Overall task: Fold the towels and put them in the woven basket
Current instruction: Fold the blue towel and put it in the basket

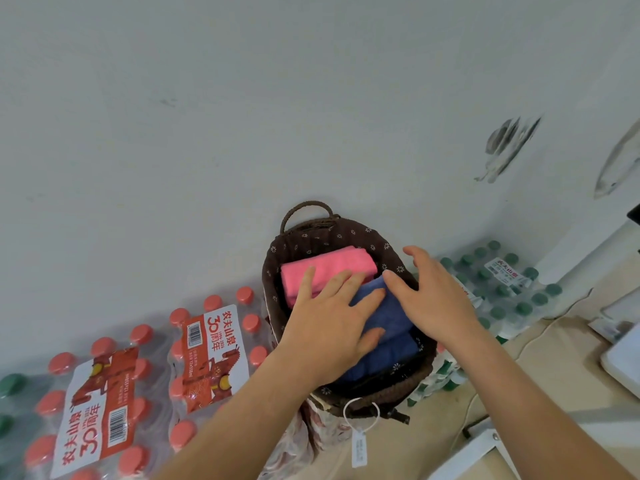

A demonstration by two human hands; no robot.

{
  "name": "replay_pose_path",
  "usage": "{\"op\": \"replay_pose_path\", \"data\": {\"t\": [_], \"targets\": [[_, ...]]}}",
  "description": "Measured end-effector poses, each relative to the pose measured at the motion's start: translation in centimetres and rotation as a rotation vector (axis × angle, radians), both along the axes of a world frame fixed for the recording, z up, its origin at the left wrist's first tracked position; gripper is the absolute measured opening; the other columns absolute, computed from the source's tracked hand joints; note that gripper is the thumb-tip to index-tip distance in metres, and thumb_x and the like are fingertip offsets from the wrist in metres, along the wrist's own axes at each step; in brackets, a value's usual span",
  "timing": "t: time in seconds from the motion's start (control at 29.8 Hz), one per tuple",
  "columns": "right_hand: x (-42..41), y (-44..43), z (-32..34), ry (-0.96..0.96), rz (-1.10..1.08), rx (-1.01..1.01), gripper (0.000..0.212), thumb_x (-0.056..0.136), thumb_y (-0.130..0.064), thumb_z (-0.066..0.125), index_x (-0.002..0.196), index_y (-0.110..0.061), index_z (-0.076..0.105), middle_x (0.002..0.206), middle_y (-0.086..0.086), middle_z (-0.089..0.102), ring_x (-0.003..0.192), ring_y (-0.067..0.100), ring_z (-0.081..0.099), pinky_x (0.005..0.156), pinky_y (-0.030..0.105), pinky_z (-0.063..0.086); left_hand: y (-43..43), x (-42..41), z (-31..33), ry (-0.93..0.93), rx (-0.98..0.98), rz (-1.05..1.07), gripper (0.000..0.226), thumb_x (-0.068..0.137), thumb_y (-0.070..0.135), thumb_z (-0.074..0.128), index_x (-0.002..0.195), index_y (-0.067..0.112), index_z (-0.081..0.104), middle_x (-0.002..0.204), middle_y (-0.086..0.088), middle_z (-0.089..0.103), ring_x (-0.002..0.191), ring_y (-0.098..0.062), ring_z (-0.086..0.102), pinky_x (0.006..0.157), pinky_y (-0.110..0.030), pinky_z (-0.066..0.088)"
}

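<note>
Inside the dark brown woven basket (381, 396), a folded pink towel (332, 265) lies at the far end, with a folded blue towel (394, 317) touching its near side. The left hand (329, 327) rests flat across both, fingers spread. The right hand (433, 292), fingers loose, is over the blue one's right edge.

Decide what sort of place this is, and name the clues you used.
Probably a storage corner: shrink-wrapped packs of red-capped bottles and green-capped bottles line a bare, scuffed wall, beside the woven basket.
</note>
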State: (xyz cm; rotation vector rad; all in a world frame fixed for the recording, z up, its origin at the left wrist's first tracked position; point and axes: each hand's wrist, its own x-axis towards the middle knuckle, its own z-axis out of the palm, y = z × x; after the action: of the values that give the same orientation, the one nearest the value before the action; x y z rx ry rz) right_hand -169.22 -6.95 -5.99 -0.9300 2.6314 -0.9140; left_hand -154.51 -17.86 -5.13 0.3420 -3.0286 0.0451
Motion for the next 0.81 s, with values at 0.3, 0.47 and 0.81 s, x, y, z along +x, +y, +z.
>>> {"op": "replay_pose_path", "data": {"t": [0.3,0.47,0.81], "targets": [[0.3,1.0,0.5,0.204,0.399,-0.044,0.058,0.075,-0.04,0.063,0.13,-0.031,0.046,0.137,-0.008,0.045,0.122,0.019,0.042,0.099,0.039,0.04,-1.5,1.2,-0.5,0.088,0.402,0.257,0.05,0.089,0.043,0.055,0.135,0.029,0.04,0.123,0.004,0.054,0.113,-0.021,0.05,0.09,-0.039,0.042],[0.7,0.8,0.7,0.371,0.664,0.25,0.055,0.071,-0.044,0.067,0.122,-0.038,0.044,0.136,-0.019,0.035,0.133,0.007,0.028,0.091,0.04,0.037,-0.9,1.1,-1.1,0.187,-0.008,-0.017,0.024,0.075,0.044,0.051,0.08,0.026,0.065,0.081,0.006,0.058,0.076,-0.018,0.054,0.066,-0.033,0.039],[-0.6,-0.5,0.6,0.214,0.525,-0.045,0.042,0.063,-0.035,0.051,0.103,-0.03,0.058,0.095,-0.011,0.063,0.094,0.01,0.058,0.083,0.032,0.041,-1.7,2.1,0.8,0.158,0.164,0.143,0.043,0.06,0.026,0.056,0.102,0.021,0.058,0.085,0.003,0.065,0.077,-0.021,0.06,0.077,-0.034,0.045]]}}
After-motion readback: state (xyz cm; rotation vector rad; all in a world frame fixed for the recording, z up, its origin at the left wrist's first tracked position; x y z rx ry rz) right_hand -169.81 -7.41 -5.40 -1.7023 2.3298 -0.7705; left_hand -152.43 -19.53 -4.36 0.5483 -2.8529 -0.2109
